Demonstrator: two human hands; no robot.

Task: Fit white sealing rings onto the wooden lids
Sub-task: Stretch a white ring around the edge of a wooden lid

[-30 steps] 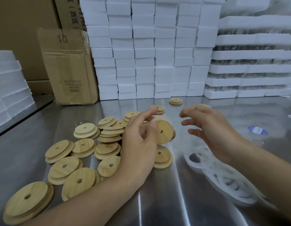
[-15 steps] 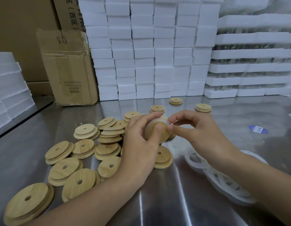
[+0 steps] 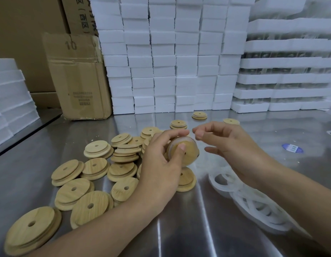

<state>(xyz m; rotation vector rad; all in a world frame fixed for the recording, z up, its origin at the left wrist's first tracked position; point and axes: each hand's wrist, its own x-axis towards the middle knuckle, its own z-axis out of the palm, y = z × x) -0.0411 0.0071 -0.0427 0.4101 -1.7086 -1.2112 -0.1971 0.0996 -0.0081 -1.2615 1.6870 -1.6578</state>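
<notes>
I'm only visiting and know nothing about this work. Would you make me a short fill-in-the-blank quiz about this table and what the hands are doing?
1. The left hand holds up a wooden lid with a white ____ fitted around it.
2. The right hand hovers beside that lid, holding ____.
3. The cardboard box bears the number ____.
4. The loose sealing rings lie on the ____ side of the table, opposite the spare lids.

Missing words: ring; nothing; 10; right.
</notes>
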